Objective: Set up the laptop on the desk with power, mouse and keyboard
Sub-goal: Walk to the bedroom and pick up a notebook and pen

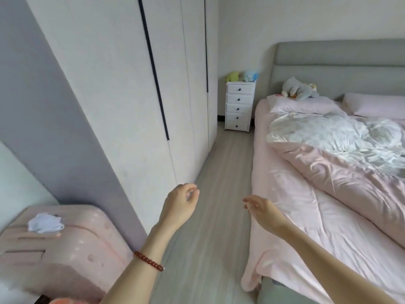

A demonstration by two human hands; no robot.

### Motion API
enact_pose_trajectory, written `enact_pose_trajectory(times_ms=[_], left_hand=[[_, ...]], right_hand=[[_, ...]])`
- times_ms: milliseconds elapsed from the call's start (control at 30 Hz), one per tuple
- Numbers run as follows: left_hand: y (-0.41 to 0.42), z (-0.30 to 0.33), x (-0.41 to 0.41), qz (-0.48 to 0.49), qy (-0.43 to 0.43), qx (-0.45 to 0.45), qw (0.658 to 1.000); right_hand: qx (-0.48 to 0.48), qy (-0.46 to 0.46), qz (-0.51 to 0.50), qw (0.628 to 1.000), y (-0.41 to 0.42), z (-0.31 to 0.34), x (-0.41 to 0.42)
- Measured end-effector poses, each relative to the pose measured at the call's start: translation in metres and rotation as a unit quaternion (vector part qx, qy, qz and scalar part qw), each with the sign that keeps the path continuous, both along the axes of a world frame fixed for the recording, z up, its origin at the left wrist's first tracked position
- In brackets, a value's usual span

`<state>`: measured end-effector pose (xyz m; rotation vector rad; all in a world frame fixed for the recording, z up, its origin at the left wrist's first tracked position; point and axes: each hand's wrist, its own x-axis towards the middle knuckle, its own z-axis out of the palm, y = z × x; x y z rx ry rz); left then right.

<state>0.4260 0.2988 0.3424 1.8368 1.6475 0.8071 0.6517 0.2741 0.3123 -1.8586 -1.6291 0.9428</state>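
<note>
- The big white wardrobe [122, 84] fills the left side. Its doors are shut, so I cannot tell what is inside.
- The bed [328, 194] fills the right side, with a pink quilt [350, 172] lying loose on top. A grey soft toy [300, 88] rests by the pillows at the head end.
- The strip of bare floor [225, 172] runs long and straight between the wardrobe and the bed, away from the person.
- A pink suitcase [65, 242] stands at the near left corner of the floor. It is shut. A white crumpled cloth [46, 222] lies on its top.
- A small white chest of drawers [240, 106] stands at the far end of the floor, next to the head of the bed. All its drawers are shut. Two soft toys [242, 76] sit on top.
- The left hand [179, 205] is held out over the floor, fingers loosely curled, holding nothing.
- The right hand [260, 208] is held out by the near edge of the bed, fingers loose, holding nothing.
- No laptop, desk, power cable, mouse or keyboard can be seen here. So I cannot say which way they lie or which hand is nearer. I think the person must find them first.
</note>
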Motion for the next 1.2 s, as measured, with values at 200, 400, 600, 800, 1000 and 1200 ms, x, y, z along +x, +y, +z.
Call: enact_pose_trajectory(times_ms=[200, 400, 600, 800, 1000, 1200], left_hand=[[0.199, -0.029, 0.097, -0.094, -0.015, -0.033, 0.995], [0.446, -0.002, 0.173, -0.087, -0.033, -0.037, 0.995], [0.645, -0.004, 0.185, -0.035, -0.04, -0.042, 0.998], [0.857, -0.033, 0.218, -0.02, -0.046, -0.039, 0.998], [1.056, -0.021, 0.31, -0.094, -0.038, -0.05, 0.994], [1.226, -0.033, 0.436, -0.192, -0.02, -0.048, 0.98]], right_hand=[[-0.004, 0.03, -0.093, 0.995, 0.179, -0.025, 0.08], [0.004, 0.031, -0.129, 0.991, 0.419, -0.012, 0.153], [0.012, 0.06, -0.098, 0.993, 0.64, 0.001, 0.18], [0.026, 0.055, -0.105, 0.993, 0.853, -0.013, 0.221], [0.012, 0.046, -0.162, 0.986, 1.019, -0.003, 0.292], [0.017, 0.054, -0.237, 0.97, 1.166, -0.014, 0.397]])
